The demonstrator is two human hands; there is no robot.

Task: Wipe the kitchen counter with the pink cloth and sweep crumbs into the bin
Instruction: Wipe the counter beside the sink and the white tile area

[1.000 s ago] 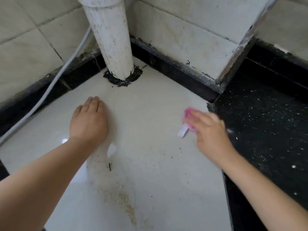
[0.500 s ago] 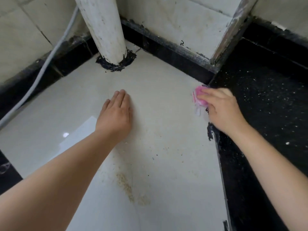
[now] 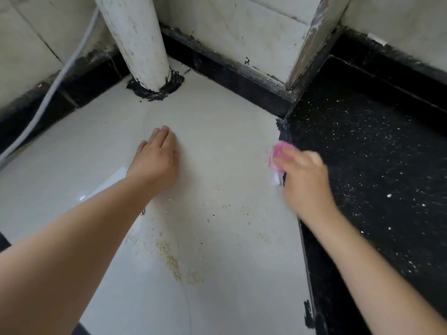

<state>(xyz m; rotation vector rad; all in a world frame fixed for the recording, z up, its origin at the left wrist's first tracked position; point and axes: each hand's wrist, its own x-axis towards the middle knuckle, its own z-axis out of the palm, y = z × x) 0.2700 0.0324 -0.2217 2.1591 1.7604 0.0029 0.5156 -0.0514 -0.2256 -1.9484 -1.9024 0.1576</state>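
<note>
The pink cloth [image 3: 280, 153] is bunched under my right hand [image 3: 304, 180], with a white tag hanging from it, at the seam where the white counter [image 3: 229, 238] meets the black speckled counter [image 3: 375, 165]. My right hand is blurred and grips the cloth. My left hand [image 3: 157, 160] lies flat, palm down, on the white counter, fingers together, holding nothing. A streak of tan crumbs [image 3: 174, 262] lies on the white counter below my left hand. No bin is in view.
A white pipe [image 3: 135, 39] rises from a black sealed base at the back corner. A grey cable [image 3: 55, 85] runs along the left wall. Tiled walls and a black upstand close the back. White specks dot the black counter.
My right hand with the cloth moved up to the seam, then slid back down along it. My left hand shifted right across the white counter. The view moved closer.
</note>
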